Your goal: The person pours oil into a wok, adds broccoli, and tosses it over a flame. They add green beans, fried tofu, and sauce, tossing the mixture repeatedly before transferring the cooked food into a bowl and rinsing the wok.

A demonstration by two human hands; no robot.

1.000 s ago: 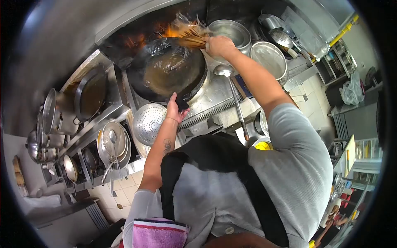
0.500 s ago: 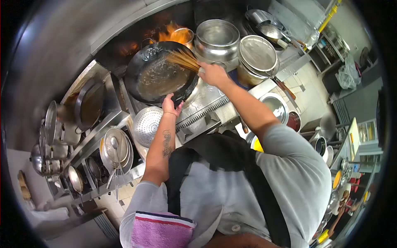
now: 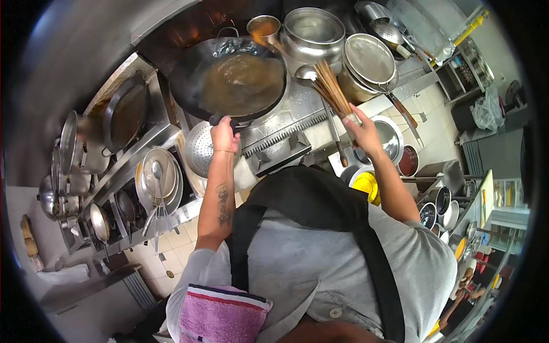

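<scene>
My left hand (image 3: 225, 135) is closed on the near handle of a large black wok (image 3: 191, 94), with something dark between the palm and the metal. Brownish water (image 3: 237, 86) lies in the wok, which looks nearly level on the stove. In my right hand (image 3: 364, 134) is a bamboo wok brush (image 3: 333, 88), gripped by its bound end. Its bristles point up and away, to the right of the wok. Close by the bristles is a ladle (image 3: 329, 117), its bowl near the wok's rim. Below the wok, a perforated strainer (image 3: 197, 150) sits partly behind my left wrist.
Behind the brush stand a wide metal pot (image 3: 291, 48) and a pot topped with a mesh strainer (image 3: 370, 57). A small pot (image 3: 263, 24) reflects orange. Pans hang at left beside a stacked set of strainers (image 3: 160, 188). A container with yellow contents (image 3: 366, 182) is near my body.
My right hand has lifted the bamboo brush out of the wok and moved it right. The wok has gone from tilted to flatter, and the tall flames behind it have died down.
</scene>
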